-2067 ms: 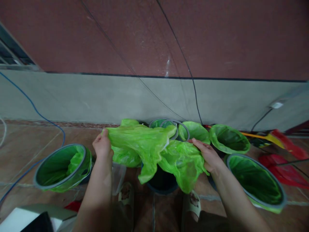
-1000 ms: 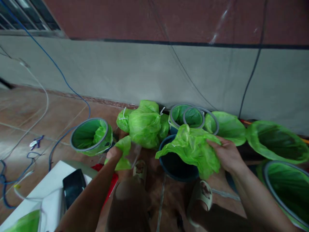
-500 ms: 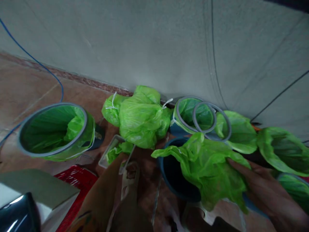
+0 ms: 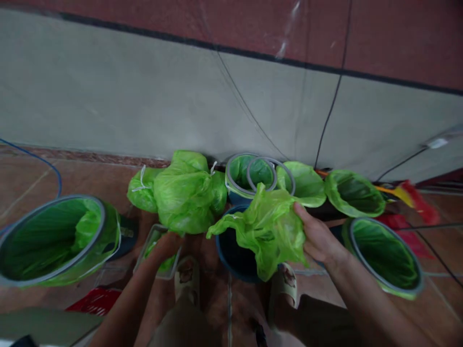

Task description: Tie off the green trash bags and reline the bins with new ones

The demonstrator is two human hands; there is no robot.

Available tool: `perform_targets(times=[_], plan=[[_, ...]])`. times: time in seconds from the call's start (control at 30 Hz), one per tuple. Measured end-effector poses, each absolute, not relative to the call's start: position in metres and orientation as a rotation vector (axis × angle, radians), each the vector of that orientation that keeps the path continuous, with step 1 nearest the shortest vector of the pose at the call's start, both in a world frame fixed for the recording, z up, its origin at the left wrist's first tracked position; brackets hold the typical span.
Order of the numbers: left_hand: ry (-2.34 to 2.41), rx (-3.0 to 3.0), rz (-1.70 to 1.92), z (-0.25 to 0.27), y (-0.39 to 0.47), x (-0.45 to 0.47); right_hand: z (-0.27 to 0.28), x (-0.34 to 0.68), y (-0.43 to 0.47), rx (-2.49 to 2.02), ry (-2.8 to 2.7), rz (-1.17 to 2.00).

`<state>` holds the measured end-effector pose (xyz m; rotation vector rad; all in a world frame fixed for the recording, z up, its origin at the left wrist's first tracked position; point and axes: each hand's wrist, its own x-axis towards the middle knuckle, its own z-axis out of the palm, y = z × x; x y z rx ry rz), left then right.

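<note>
My right hand (image 4: 320, 236) grips a crumpled green plastic bag (image 4: 277, 226), thumb on the near side. The bag hangs partly over the open mouth of a dark blue bin (image 4: 231, 246), which stands on the floor between my feet and the wall. My left hand (image 4: 169, 243) is at the upper right side of a small clear tray (image 4: 139, 258) with green plastic inside. Its fingers are blurred and mostly hidden, so their grip does not show. Several full green bags (image 4: 184, 193) with white ties lie just beyond the tray.
At the left stands a lined bin (image 4: 103, 226) with a grey rim. Another lined bin (image 4: 238, 193) by the wall has a loose grey ring (image 4: 289, 173) on it. Rightward are an open green bag (image 4: 376, 205), a lined bin (image 4: 419, 279) and a red-yellow tool (image 4: 415, 200).
The view has tilted up and turned right, showing more wall and the right-hand bin. My right hand still holds the green bag over the blue bin. My left hand stays at the tray.
</note>
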<state>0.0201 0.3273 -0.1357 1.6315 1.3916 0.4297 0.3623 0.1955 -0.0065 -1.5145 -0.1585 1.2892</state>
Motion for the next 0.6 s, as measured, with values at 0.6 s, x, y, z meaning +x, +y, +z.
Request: perform_targets(times=[0.6], plan=[[1.524, 2.243, 0.366, 0.050, 0.284, 0.188, 0.025, 0.419, 0.167, -1.339, -0.871, 1.240]])
